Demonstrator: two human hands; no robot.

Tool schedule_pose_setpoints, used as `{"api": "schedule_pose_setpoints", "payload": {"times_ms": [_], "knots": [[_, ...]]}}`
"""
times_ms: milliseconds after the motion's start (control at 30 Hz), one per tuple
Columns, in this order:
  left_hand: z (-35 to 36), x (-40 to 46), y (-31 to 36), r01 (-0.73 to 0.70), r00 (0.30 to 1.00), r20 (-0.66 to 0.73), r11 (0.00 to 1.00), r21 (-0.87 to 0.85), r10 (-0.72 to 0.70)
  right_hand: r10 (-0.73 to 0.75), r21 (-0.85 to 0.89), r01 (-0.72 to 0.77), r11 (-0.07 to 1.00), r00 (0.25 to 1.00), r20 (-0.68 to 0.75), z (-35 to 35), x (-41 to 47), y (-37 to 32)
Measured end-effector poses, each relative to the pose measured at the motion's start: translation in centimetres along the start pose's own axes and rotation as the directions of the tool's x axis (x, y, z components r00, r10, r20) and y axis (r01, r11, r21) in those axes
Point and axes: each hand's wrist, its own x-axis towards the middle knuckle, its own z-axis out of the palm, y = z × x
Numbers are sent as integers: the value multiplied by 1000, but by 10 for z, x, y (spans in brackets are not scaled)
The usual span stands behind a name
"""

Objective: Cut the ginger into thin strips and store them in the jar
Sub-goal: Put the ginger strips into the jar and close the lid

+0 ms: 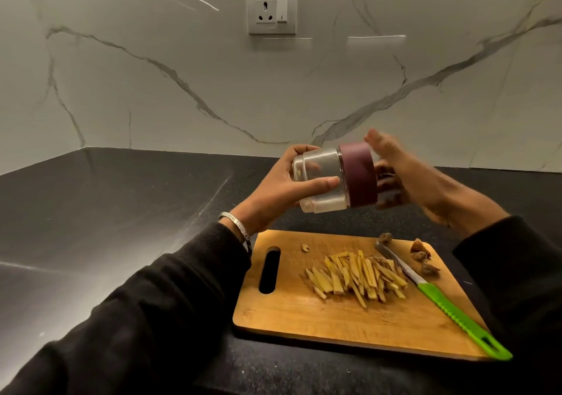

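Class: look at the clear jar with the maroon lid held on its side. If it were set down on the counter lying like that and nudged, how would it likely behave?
The jar looks round, so on its side it would probably roll. It appears nearly empty, so likely light and easy to shift. Its clear wall looks smooth, perhaps slippery; the left hand wraps fingers and thumb around it. The maroon lid is still on.

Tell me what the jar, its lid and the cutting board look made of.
Jar: clear, slightly frosted body, likely plastic, possibly glass.
Lid: opaque maroon with a matte sheen, probably plastic.
Cutting board: wood or bamboo, with visible grain and a smooth tan finish.
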Motion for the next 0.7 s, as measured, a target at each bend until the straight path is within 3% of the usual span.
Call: {"api": "schedule_pose_setpoints", "payload": {"times_ms": [67,233,400,700], "knots": [[0,1,-2,4,1000,4,1000,14,-4,22,-67,-19,998,998,50,0,1,4],[-1,2,-5,17,1000,5,1000,18,-17,-23,95,18,995,998,53,-4,3,3],[-2,3,-8,11,1000,6,999,37,-11,30,-54,-28,998,999,43,1,3,10],[-9,6,-13,-122,988,138,916,382,74,-64,-121,62,991,998,-13,13,8,13]]}}
